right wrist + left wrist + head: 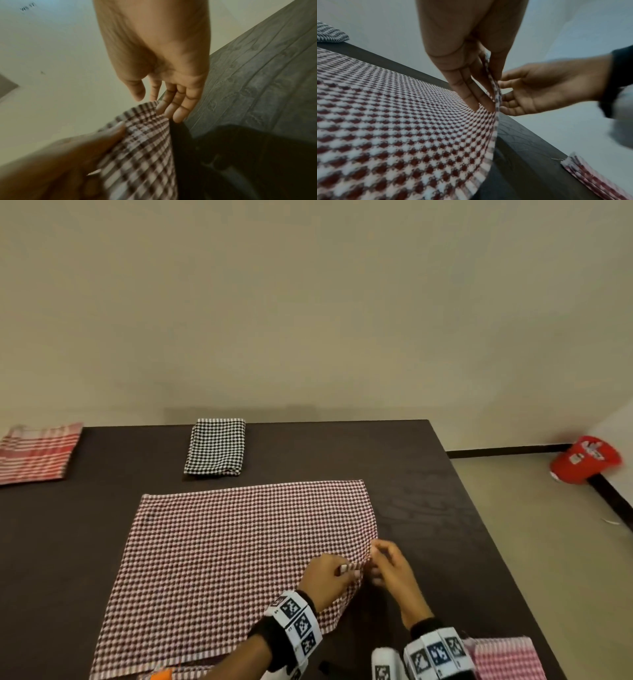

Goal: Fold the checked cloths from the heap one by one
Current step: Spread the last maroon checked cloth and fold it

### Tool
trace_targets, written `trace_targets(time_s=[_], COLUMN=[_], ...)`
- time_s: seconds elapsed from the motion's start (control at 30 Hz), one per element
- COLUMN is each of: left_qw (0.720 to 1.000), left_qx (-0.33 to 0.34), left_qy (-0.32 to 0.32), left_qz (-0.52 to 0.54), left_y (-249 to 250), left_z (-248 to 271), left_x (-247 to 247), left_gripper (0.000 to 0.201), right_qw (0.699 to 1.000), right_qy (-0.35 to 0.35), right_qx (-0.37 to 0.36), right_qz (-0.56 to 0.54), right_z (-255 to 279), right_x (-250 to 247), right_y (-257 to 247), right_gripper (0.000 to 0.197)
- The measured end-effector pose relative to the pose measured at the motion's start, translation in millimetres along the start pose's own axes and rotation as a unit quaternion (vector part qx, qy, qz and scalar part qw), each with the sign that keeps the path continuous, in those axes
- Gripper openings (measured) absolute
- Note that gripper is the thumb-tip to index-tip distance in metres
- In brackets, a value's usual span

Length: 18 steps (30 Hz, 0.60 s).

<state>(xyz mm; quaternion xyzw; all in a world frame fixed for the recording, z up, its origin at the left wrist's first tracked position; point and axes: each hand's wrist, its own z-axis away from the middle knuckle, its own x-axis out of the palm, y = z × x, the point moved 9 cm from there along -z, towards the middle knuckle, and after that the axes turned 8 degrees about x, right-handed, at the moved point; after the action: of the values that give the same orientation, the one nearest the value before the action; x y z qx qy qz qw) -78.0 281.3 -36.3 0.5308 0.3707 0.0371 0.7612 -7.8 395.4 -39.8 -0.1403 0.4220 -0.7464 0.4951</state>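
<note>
A maroon-and-white checked cloth (239,542) lies spread flat in the middle of the dark table (428,508). My left hand (349,571) pinches its right edge near the front corner and lifts that edge a little; in the left wrist view the cloth edge (494,86) runs up between thumb and fingers of the left hand (489,97). My right hand (375,563) is just to the right, with straight fingers (178,108) touching the raised edge of the cloth (142,115) and its thumb apart, holding nothing.
A folded black-and-white checked cloth (215,446) lies at the table's far edge. A red striped cloth (34,453) lies at the far left, a folded pink checked cloth (507,659) at the near right corner. A red cap (585,458) is on the floor beyond the table's right edge.
</note>
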Motion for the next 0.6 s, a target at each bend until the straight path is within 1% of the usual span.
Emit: trace_targets(time_s=[0.03,0.1,0.17,0.2,0.27,0.33,0.4,0.43,0.5,0.53,0.6], left_qw=[1.000,0.999,0.999,0.999,0.998,0.998,0.996,0.995,0.992,0.989,0.986], left_qx=[-0.005,-0.002,-0.010,-0.016,-0.028,-0.039,-0.059,-0.066,-0.084,-0.096,-0.118], left_qy=[0.004,-0.002,-0.003,0.000,0.003,0.014,0.038,0.051,0.055,0.056,0.054], left_qz=[0.010,0.033,0.040,0.043,0.055,0.051,0.060,0.061,0.077,0.095,0.102], left_y=[-1,-2,-4,-5,-7,-9,-17,-23,-37,-47,-69], left_z=[1,5,10,13,20,27,37,45,61,73,101], left_x=[1,7,11,12,10,1,-20,-34,-58,-71,-95], left_gripper=[0.039,0.033,0.031,0.031,0.030,0.030,0.029,0.028,0.025,0.021,0.017], right_qw=[1.000,0.999,0.997,0.996,0.996,0.995,0.990,0.982,0.960,0.954,0.944], right_qy=[-0.012,-0.054,-0.071,-0.069,-0.075,-0.083,-0.089,-0.087,-0.077,-0.087,-0.108], right_qx=[-0.003,0.005,0.002,-0.002,0.008,0.015,-0.004,-0.033,-0.092,-0.115,-0.151], right_qz=[0.002,0.006,0.042,0.056,0.049,0.052,0.113,0.166,0.252,0.265,0.274], right_z=[-11,-37,-63,-77,-97,-106,-106,-104,-90,-78,-55], right_x=[-1,3,7,9,15,25,47,64,102,128,179], right_y=[-5,-14,-27,-36,-50,-66,-87,-100,-125,-135,-148], right_gripper=[0.021,0.033,0.038,0.034,0.020,0.015,0.016,0.021,0.041,0.047,0.049])
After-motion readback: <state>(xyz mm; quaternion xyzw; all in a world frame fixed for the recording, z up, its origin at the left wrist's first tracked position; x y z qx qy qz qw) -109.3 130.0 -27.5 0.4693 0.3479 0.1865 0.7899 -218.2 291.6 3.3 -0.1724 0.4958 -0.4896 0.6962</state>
